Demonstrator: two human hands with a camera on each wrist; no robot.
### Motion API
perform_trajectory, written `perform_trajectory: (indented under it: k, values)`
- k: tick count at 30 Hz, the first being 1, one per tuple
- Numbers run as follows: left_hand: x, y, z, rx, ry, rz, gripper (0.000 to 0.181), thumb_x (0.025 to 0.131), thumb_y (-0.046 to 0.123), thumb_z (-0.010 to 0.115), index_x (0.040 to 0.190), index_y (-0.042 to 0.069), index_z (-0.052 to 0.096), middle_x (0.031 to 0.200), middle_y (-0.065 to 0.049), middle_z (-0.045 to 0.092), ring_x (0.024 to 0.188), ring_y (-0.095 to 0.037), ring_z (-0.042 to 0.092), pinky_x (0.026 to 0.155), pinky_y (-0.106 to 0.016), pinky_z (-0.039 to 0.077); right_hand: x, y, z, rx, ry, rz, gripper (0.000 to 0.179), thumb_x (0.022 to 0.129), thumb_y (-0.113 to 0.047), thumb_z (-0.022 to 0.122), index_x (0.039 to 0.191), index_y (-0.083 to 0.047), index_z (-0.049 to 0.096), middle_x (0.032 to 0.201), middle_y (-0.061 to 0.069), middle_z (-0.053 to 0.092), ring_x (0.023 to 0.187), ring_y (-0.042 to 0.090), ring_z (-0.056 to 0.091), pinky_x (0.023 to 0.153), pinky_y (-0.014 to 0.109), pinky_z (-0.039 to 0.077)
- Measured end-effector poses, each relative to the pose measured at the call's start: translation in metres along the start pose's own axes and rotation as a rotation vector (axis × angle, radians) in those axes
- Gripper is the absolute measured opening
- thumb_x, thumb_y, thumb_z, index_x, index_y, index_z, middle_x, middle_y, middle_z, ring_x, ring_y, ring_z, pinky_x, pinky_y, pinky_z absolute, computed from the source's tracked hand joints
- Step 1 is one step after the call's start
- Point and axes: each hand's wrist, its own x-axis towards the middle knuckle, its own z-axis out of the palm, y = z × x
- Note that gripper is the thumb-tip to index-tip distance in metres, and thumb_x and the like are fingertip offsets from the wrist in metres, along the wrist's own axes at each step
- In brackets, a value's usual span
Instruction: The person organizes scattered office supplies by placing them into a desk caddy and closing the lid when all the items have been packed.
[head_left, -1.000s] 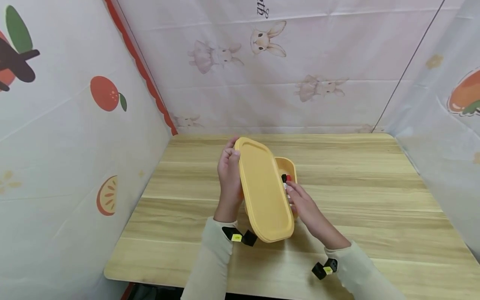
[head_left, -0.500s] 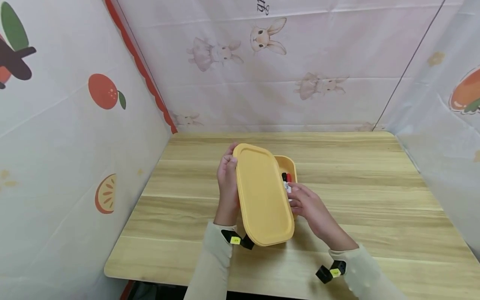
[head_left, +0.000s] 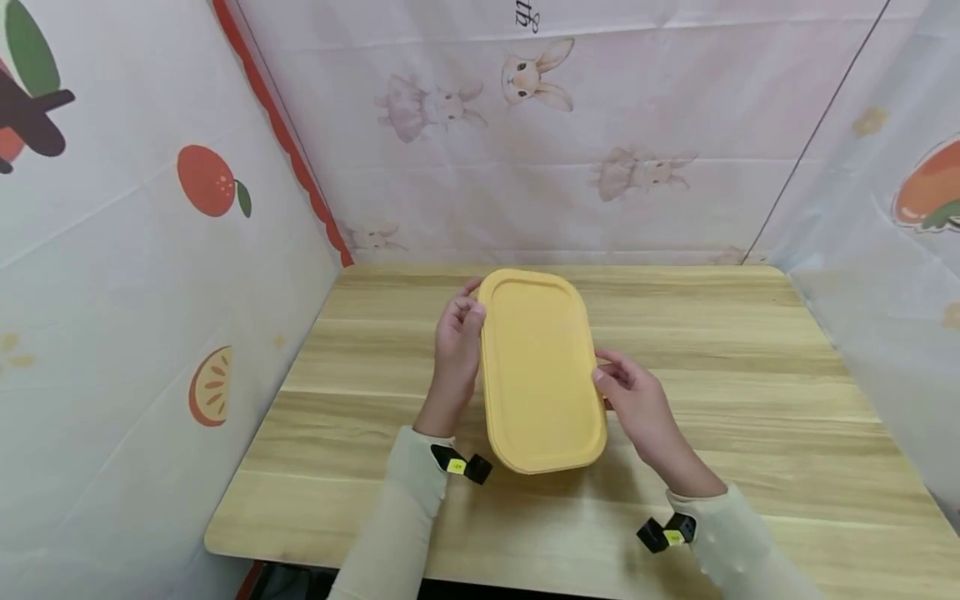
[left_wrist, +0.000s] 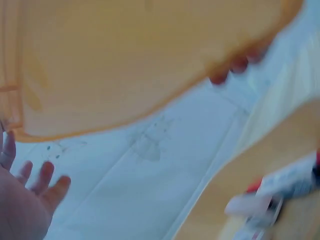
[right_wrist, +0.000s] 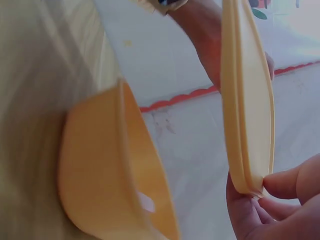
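A yellow rectangular lid (head_left: 542,371) is raised above a matching open box (right_wrist: 95,165), which it hides in the head view. My left hand (head_left: 455,346) holds the lid's left edge near its far corner, thumb on the rim. On the opposite side my right hand (head_left: 647,408) pinches the right edge between thumb and fingers, seen closely in the right wrist view. The left wrist view looks up at the lid's underside, with the right fingertips (left_wrist: 239,64) curled under its edge. Inside the box lie several white-barrelled markers (left_wrist: 290,182), some with red or black parts, blurred.
The box stands on a light wood-grain table (head_left: 750,375). Printed cloth walls enclose it at the back (head_left: 465,200), left (head_left: 135,292) and right (head_left: 885,275). Each sleeve carries a small black wrist camera.
My right hand has come out of the box to the lid's right edge. The lid has turned straighter and shifted right, now covering the box and markers in the head view.
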Motion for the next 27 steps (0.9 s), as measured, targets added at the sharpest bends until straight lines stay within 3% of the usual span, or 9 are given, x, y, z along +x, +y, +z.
perform_trajectory:
  k: [4,6,9,12,18,27]
  values:
    - [0.009,0.004,-0.012,0.249,-0.062,0.038,0.022,0.101,0.024,0.057,0.097,0.002,0.060,0.157,-0.014,0.036,0.141,-0.033,0.041,0.107,-0.043,0.046,0.002,-0.005,-0.006,-0.080,0.046,-0.084,0.047,0.106,-0.025,0.058,0.147,-0.005,0.051,0.122,0.020,0.062,0.096,0.010,0.066,0.077,0.024,0.058]
    - [0.011,0.006,-0.017,0.398,-0.066,0.057,0.025,0.101,0.028,0.059,0.098,0.003,0.063,0.157,-0.008,0.036,0.144,-0.032,0.035,0.112,-0.055,0.038,0.002,-0.006,-0.007,-0.131,0.066,-0.117,0.047,0.106,-0.026,0.057,0.147,-0.005,0.051,0.122,0.018,0.062,0.096,0.012,0.066,0.076,0.022,0.058]
    - [0.014,0.006,-0.023,0.607,-0.064,0.067,0.028,0.101,0.034,0.058,0.099,0.008,0.068,0.158,0.000,0.036,0.148,-0.028,0.024,0.112,-0.065,0.031,0.003,-0.007,-0.007,-0.205,0.090,-0.136,0.046,0.106,-0.027,0.057,0.146,-0.005,0.052,0.121,0.017,0.063,0.099,0.019,0.065,0.074,0.020,0.056]
    - [0.017,0.001,-0.027,0.759,-0.061,0.039,0.028,0.101,0.038,0.058,0.097,0.013,0.071,0.158,0.003,0.039,0.150,-0.027,0.017,0.106,-0.070,0.034,0.004,-0.006,-0.005,-0.283,0.092,-0.140,0.048,0.105,-0.026,0.057,0.147,-0.004,0.050,0.122,0.016,0.062,0.102,0.026,0.064,0.074,0.024,0.057]
    - [0.021,-0.025,-0.037,0.883,-0.093,-0.045,0.027,0.103,0.035,0.059,0.096,0.013,0.071,0.154,-0.002,0.045,0.151,-0.029,0.013,0.107,-0.063,0.039,0.010,0.005,0.004,-0.424,0.059,-0.116,0.058,0.103,-0.027,0.061,0.153,-0.002,0.042,0.128,0.015,0.056,0.105,0.029,0.061,0.074,0.035,0.057]
    - [0.028,-0.065,-0.045,0.861,-0.118,-0.137,0.030,0.103,0.036,0.058,0.097,0.011,0.072,0.153,-0.004,0.047,0.150,-0.027,0.013,0.113,-0.058,0.035,0.017,0.017,0.011,-0.544,0.062,-0.100,0.061,0.102,-0.030,0.062,0.152,0.000,0.042,0.123,0.017,0.058,0.101,0.029,0.060,0.073,0.039,0.053]
